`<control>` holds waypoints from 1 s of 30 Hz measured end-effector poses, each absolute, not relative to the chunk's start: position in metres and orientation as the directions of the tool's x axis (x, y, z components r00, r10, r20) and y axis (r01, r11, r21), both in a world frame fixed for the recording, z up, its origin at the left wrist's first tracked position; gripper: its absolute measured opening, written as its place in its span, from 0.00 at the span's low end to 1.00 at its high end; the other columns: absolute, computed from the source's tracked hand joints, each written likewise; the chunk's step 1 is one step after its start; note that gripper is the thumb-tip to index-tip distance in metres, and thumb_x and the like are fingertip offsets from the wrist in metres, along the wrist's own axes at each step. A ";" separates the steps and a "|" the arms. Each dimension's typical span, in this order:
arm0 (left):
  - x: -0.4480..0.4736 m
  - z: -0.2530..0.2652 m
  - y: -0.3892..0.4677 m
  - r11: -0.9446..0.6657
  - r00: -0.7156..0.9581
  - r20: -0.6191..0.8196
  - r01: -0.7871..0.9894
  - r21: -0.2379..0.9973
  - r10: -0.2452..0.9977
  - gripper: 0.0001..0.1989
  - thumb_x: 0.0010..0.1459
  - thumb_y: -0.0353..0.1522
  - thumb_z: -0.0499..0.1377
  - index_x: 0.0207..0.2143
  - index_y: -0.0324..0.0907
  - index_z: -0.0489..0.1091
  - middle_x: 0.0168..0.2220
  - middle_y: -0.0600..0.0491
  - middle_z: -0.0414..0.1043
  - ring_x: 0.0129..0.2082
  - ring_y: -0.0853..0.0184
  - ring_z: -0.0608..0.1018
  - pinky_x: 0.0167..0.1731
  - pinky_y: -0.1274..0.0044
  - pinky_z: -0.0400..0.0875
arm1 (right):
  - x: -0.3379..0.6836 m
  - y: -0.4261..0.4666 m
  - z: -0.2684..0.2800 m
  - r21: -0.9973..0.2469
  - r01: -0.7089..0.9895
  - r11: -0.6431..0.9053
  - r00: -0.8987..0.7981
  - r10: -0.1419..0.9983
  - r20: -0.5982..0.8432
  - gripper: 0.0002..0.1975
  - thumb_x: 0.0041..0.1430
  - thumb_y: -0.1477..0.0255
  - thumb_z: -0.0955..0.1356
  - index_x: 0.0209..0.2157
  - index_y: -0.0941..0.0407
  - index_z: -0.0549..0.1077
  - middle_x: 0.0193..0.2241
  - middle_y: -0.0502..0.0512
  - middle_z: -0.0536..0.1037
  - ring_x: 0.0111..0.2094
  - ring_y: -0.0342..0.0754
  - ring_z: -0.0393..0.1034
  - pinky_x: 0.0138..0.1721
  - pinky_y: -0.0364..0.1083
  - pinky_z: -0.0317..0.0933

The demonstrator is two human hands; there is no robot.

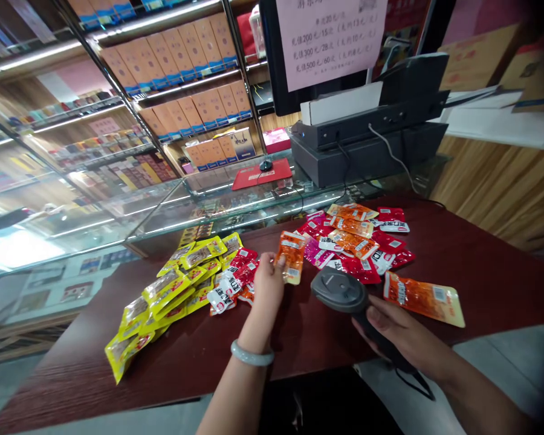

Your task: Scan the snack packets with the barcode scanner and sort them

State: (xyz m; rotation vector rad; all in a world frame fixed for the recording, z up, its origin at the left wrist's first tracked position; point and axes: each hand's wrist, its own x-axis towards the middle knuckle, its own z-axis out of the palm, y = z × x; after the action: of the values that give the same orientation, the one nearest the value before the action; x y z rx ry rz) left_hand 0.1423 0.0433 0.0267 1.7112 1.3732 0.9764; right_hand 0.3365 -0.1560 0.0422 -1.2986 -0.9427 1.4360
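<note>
My left hand (pixel 270 279), with a pale bangle on its wrist, pinches an orange snack packet (pixel 291 257) above the table. In my right hand (pixel 392 326) is a dark grey barcode scanner (pixel 340 289), gripped by its handle, its head close to the packet. A pile of red, pink and orange packets (pixel 353 241) lies just beyond the scanner. To the left of my left hand is a smaller heap of red and white packets (pixel 231 281), beside a stack of yellow packets (pixel 176 284). A larger orange packet (pixel 424 299) lies right of the scanner.
The dark red table (pixel 254 356) borders a glass display counter (pixel 163 211). On the counter stand a black cash drawer and printer (pixel 367 145), a monitor with a pink price sheet (pixel 330 36), and a mouse (pixel 266 165) on a red mat. Shelves of boxes (pixel 185 48) rise behind.
</note>
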 end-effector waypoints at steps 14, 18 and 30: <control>0.187 0.035 0.064 -0.326 0.280 0.195 0.906 0.269 0.940 0.30 0.55 0.54 0.57 0.48 0.40 0.70 0.50 0.39 0.72 0.54 0.50 0.70 0.54 0.64 0.62 | 0.349 -0.152 0.038 -0.938 -0.231 -0.260 0.139 0.945 -0.297 0.29 0.54 0.43 0.68 0.39 0.56 0.71 0.26 0.49 0.71 0.22 0.40 0.62 0.21 0.39 0.57; 0.223 0.028 0.069 -0.271 0.260 0.086 0.946 0.176 0.962 0.39 0.51 0.60 0.54 0.50 0.38 0.67 0.54 0.36 0.67 0.56 0.46 0.66 0.54 0.62 0.59 | 0.350 -0.143 0.037 -0.944 -0.211 -0.253 0.166 0.943 -0.289 0.29 0.53 0.42 0.68 0.35 0.56 0.70 0.25 0.48 0.72 0.21 0.38 0.62 0.20 0.38 0.57; 0.228 0.031 0.082 -0.268 0.272 0.032 0.915 0.301 0.962 0.36 0.45 0.50 0.67 0.50 0.42 0.58 0.54 0.38 0.69 0.57 0.50 0.70 0.51 0.66 0.62 | 0.353 -0.139 0.035 -0.939 -0.211 -0.270 0.203 0.928 -0.312 0.30 0.51 0.41 0.69 0.35 0.55 0.70 0.25 0.47 0.72 0.20 0.40 0.65 0.19 0.38 0.57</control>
State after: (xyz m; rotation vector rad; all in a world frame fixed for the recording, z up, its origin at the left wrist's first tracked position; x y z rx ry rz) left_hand 0.2281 0.0817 0.0310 2.3175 1.7448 0.3076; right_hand 0.3528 -0.1391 0.0349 -1.3839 -0.7455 1.3190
